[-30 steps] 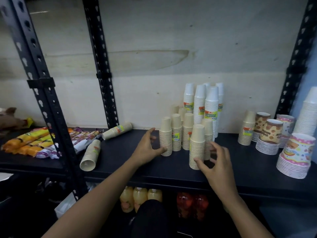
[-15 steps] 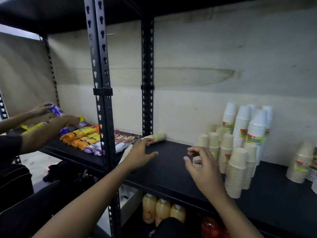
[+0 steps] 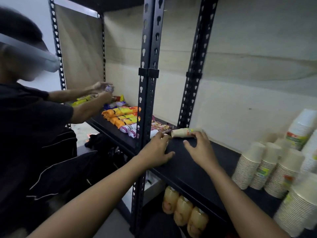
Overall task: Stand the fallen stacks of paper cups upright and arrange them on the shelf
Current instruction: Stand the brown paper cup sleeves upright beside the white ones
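Observation:
One fallen stack of beige paper cups (image 3: 186,132) lies on its side at the back of the black shelf (image 3: 187,170). My right hand (image 3: 200,150) reaches toward it with spread fingers, fingertips at its near side, holding nothing. My left hand (image 3: 157,152) lies flat over the shelf's left end beside the post; a pale sliver of a second fallen stack (image 3: 165,135) shows at its fingertips, the rest hidden. Upright cup stacks (image 3: 252,165) stand at the right, with taller white ones (image 3: 301,129) behind.
A black perforated post (image 3: 147,86) stands just left of my left hand. Beyond it, snack packets (image 3: 122,117) lie on the neighbouring shelf, where another person (image 3: 30,127) handles packets. Juice bottles (image 3: 181,209) sit on the shelf below. A big cup stack (image 3: 296,208) stands near right.
My view has swung left. Both hands moved left, away from the upright stacks; the right hand now reaches the fallen stack at the back, the left one lies by the post.

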